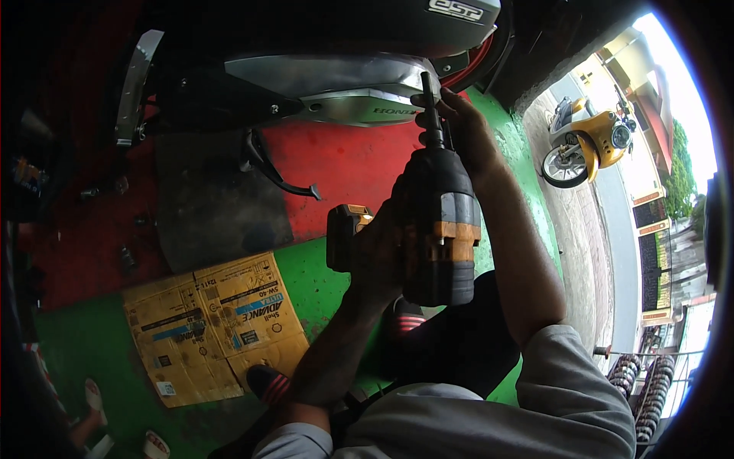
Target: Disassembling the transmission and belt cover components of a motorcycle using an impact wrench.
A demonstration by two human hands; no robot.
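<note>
My left hand [376, 249] is wrapped round the handle of a black and yellow cordless impact wrench [440, 229], which is held up in front of my chest. Its battery [348, 236] sticks out to the left. From its nose a long dark bit [430, 111] points away from me, toward a motor scooter. My right hand [468, 130] is closed round this bit, its fingertips showing on the left side. Just beyond lies the scooter's silver-grey side cover [336, 96]; in this view the bit's tip overlaps the cover's end, and I cannot tell whether they touch.
Below the scooter a black stand [283, 172] hangs over a dark mat [218, 203]. Flattened cardboard [218, 329] lies on the green floor. Small metal parts [128, 256] are scattered on the red floor. Another person's feet [95, 402] show at lower left. A yellow scooter [600, 145] stands outside.
</note>
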